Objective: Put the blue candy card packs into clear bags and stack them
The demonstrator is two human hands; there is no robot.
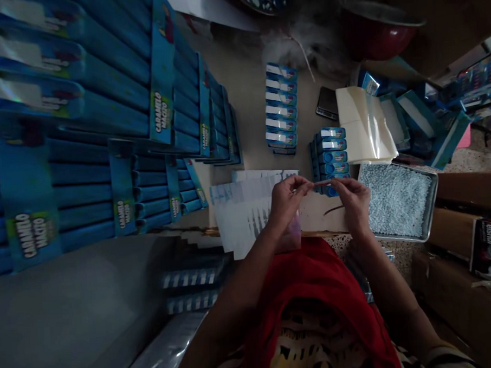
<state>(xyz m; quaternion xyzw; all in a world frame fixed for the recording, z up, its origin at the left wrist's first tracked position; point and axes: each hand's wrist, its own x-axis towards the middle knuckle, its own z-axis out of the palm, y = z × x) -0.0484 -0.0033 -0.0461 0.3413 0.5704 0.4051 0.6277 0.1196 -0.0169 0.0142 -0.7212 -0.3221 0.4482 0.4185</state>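
Observation:
My left hand (287, 195) and my right hand (352, 197) are raised together over the table edge, both pinched on one small blue packet (322, 185) that spans between them. Under my left hand lies a fan of flat white and blue sleeves (242, 206). Just beyond my hands stand two stacks of filled blue packets (281, 109) (331, 150). Right of my right hand sits a metal tray (429, 206) full of small pale blue candies (395, 199).
Piles of blue "Caramelo Macizo" display boxes (84, 131) fill the left side. A stack of clear bags (365, 124) lies behind the tray, with a small scale (327, 102) beside it. A red bowl (375, 32) stands at the back. Cardboard boxes (464, 250) line the right.

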